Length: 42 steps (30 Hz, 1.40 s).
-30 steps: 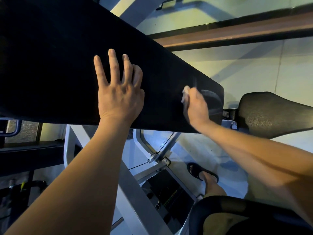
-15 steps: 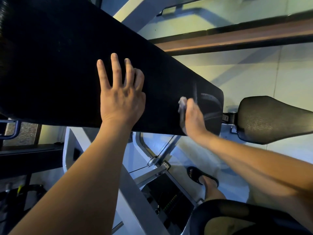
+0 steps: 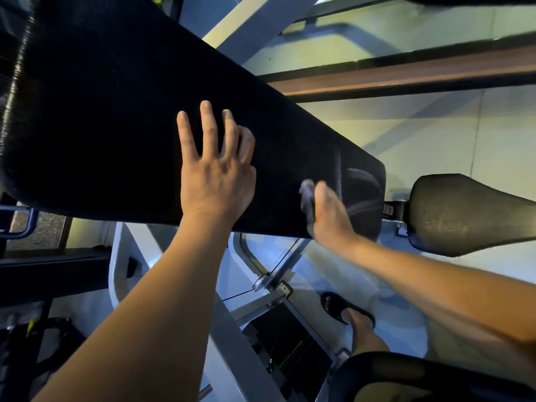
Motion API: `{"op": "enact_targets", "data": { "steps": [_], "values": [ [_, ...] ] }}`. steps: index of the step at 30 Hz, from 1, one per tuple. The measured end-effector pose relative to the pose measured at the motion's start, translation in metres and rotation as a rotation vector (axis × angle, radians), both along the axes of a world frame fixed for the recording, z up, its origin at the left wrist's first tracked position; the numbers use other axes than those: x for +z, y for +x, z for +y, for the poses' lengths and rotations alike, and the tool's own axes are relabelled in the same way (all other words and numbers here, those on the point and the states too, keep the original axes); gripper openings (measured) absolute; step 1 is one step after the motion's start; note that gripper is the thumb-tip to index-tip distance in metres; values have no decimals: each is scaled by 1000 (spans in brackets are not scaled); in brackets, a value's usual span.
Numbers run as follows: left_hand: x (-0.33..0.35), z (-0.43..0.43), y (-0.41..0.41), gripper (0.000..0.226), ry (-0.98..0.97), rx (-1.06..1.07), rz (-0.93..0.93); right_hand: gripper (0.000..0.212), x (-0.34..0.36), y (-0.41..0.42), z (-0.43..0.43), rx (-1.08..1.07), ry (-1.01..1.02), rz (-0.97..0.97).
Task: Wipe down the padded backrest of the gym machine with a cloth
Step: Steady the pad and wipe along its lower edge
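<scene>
I am in the middle of wiping. My left hand [image 3: 216, 181] lies flat, fingers spread, on the black backrest [image 3: 116, 126]. My right hand [image 3: 330, 216] grips the cloth [image 3: 305, 195] against its lower end, beside wet streaks. Next, I think, the strokes must go to the dry part. The cloth is blurred and mostly hidden.

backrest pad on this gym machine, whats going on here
A person is wiping the machine's black padded backrest. Their left hand lies flat on the pad, fingers spread. Their right hand holds a small pale cloth against the pad's lower end, near the seat pad, where curved wipe streaks show.
</scene>
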State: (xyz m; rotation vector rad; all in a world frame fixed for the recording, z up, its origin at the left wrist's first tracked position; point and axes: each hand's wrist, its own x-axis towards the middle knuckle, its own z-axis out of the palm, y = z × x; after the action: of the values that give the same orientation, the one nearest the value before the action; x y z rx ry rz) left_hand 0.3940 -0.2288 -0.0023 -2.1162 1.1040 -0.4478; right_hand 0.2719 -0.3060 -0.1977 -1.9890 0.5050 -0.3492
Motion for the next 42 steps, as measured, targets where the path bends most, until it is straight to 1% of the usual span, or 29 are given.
{"op": "enact_targets", "data": {
  "steps": [2,3,5,6,9,11,13,15,16,17,18,19,21,22,24,25,26,27,28,30,31,32,33,34,35,36,38,39,42],
  "values": [
    [0,0,0,57,-11,-4,5,31,-6,-12,1,103,-40,-41],
    [0,-1,0,57,-12,-3,5,31,-7,-1,-11,86,-70,-67],
    [0,-2,1,57,-10,-1,8,24,2,37,-39,-29,-135,-74],
    [0,-2,1,57,-10,0,12,24,7,59,-55,-109,-137,-33],
    [0,-1,0,58,-8,6,10,23,29,107,-89,-339,17,65],
    [1,-2,0,59,-1,14,22,19,36,116,-89,-359,44,78],
    [1,-2,1,61,6,19,31,21,38,94,-62,-241,-14,11],
    [0,-2,1,63,12,24,31,19,31,47,-29,-24,-45,-103],
    [0,-2,1,63,16,26,34,16,24,22,-19,105,-87,-128],
    [0,-2,1,63,16,25,38,18,16,8,-17,197,-130,-121],
    [0,-2,0,63,10,23,42,20,7,6,-23,225,-169,-93],
    [0,-3,0,63,4,21,44,18,2,13,-33,181,-183,-46],
    [0,-3,0,62,4,20,43,17,0,38,-52,3,-126,22],
    [0,-3,1,61,5,21,41,17,0,53,-65,-103,-70,49],
    [-1,-3,1,60,1,21,40,13,2,79,-87,-299,83,171],
    [-2,-3,1,60,-2,22,40,11,4,89,-94,-382,170,223],
    [-3,-2,1,60,-2,25,39,11,7,96,-94,-429,224,232],
    [-3,-2,1,61,1,27,36,12,14,99,-87,-423,220,193],
    [-3,-2,1,62,1,26,34,13,23,97,-73,-367,188,106],
    [-2,-2,2,61,-3,21,34,10,39,72,-38,-109,36,-151],
    [-1,-3,1,60,0,21,33,10,39,55,-29,39,-73,-234],
    [0,-3,0,59,7,23,33,12,35,42,-31,165,-157,-271],
    [0,-3,-1,59,11,28,31,14,29,37,-43,243,-219,-254],
    [0,-3,-1,59,13,32,27,16,25,39,-57,253,-262,-194],
    [0,-3,-2,59,13,33,23,18,24,46,-71,200,-267,-126],
    [0,-2,-3,59,11,30,20,17,24,55,-85,105,-218,-65],
    [1,2,-4,57,-16,13,19,13,26,77,-107,-128,-38,-2],
    [0,4,-5,55,-40,3,21,11,28,87,-111,-180,31,0],
    [-6,23,-17,43,-152,-60,46,3,44,101,-89,-78,97,-53]
  ]
}}
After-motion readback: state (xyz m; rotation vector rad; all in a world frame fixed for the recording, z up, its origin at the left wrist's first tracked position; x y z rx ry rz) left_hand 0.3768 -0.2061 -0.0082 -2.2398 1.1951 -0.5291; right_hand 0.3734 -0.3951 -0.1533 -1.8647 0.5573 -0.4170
